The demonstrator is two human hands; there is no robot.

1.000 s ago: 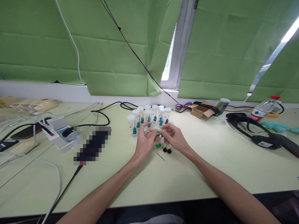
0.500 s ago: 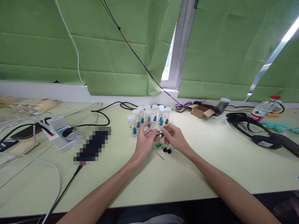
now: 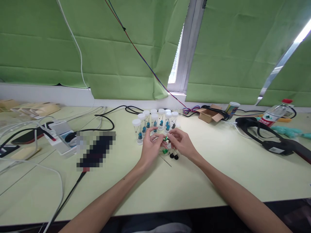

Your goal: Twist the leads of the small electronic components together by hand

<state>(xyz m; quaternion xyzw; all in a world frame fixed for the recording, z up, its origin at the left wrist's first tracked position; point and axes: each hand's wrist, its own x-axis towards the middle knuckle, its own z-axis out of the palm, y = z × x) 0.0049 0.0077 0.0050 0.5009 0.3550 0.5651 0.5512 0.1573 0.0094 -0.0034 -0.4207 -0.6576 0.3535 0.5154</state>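
My left hand (image 3: pixel 153 144) pinches a small green part (image 3: pixel 165 139) between thumb and fingers, with a thin metal rod running along the fingers. Close against it on the right, my right hand (image 3: pixel 178 140) has its fingertips closed at the part's dark end; what exactly they hold is too small to make out. Under the hands lie another green piece (image 3: pixel 165 151), two round black parts (image 3: pixel 174 156) and a thin metal rod (image 3: pixel 167 161). Just behind stand several clear tubes with white caps (image 3: pixel 136 122), holding blue parts with metal rods.
At left are a pixelated dark device (image 3: pixel 96 150), a white box (image 3: pixel 60 139) and cables. Along the back lies a small open cardboard box (image 3: pixel 209 115) beside a can (image 3: pixel 232 110). At right are a black headset (image 3: pixel 262 139) and a red-capped bottle (image 3: pixel 274 113).
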